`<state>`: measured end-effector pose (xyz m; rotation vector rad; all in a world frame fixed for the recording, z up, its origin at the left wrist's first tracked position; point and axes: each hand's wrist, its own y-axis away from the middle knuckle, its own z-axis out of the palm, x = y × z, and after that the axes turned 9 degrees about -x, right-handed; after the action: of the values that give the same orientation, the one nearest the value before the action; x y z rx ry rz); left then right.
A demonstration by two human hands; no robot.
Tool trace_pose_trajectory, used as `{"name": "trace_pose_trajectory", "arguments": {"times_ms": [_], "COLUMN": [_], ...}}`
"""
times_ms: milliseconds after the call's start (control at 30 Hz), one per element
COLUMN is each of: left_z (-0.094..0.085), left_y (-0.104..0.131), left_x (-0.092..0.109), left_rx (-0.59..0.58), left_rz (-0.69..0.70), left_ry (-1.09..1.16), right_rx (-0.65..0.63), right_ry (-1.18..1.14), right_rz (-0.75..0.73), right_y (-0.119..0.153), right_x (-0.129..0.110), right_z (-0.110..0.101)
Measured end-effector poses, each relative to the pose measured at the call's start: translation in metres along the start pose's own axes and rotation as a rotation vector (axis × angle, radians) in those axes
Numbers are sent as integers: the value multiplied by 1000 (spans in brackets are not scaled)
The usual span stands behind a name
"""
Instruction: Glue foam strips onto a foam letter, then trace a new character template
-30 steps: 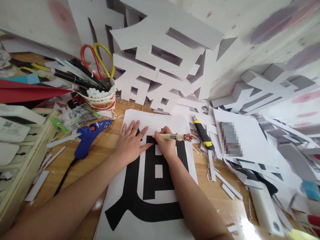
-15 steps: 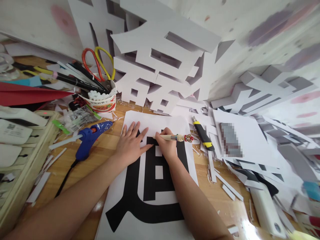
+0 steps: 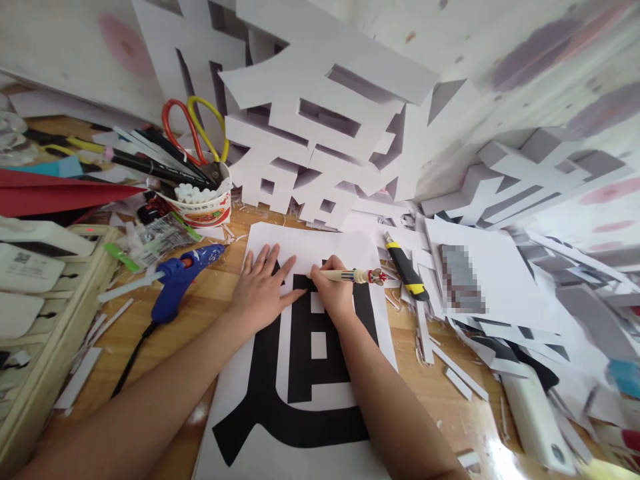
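Note:
A black cut-out character (image 3: 320, 424) lies flat on a sheet of white paper (image 3: 243, 440) on the wooden table. My left hand (image 3: 262, 285) presses down on the paper and the character's upper left part, fingers spread. In my right hand (image 3: 334, 291) a cream pen (image 3: 349, 275) with a red and brown figure on its end is gripped. Its tip points left, near the top edge of the character's inner part, close to my left thumb. Whether the tip touches the paper I cannot tell. My right hand and forearm hide part of the character.
To the left lie a blue glue gun (image 3: 181, 277) and a paper cup (image 3: 213, 210) with scissors (image 3: 203, 137) and glue sticks. A yellow-black utility knife (image 3: 406, 268) lies on the right among paper strips. Large white paper characters (image 3: 320, 113) stand behind. A power strip (image 3: 75, 313) borders the left.
The view has shifted very slightly. Both hands, the pen and the black character stay in nearly the same places.

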<state>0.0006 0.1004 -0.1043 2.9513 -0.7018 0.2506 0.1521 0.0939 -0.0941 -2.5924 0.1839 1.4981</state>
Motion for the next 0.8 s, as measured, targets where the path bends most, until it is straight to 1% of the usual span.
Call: {"name": "trace_pose_trajectory", "arguments": {"times_ms": [67, 200, 367, 500, 667, 800], "left_z": [0, -1, -2, -1, 0, 0], "left_y": [0, 0, -1, -1, -1, 0], "left_x": [0, 1, 1, 1, 1, 1], "left_rx": [-6, -5, -16, -18, -6, -10], "left_rz": [-1, -5, -9, -8, -6, -5], "left_ry": [-1, -4, -4, -8, -11, -11], "right_rx": [8, -38, 3, -50, 8, -28], "right_ry": [3, -21, -12, -37, -6, -7], "right_rz": [-2, 10, 3, 7, 9, 16], "right_y": [0, 0, 0, 1, 0, 0], "right_x": [0, -1, 0, 0, -2, -2], "right_z": [0, 0, -1, -1, -2, -3]}}
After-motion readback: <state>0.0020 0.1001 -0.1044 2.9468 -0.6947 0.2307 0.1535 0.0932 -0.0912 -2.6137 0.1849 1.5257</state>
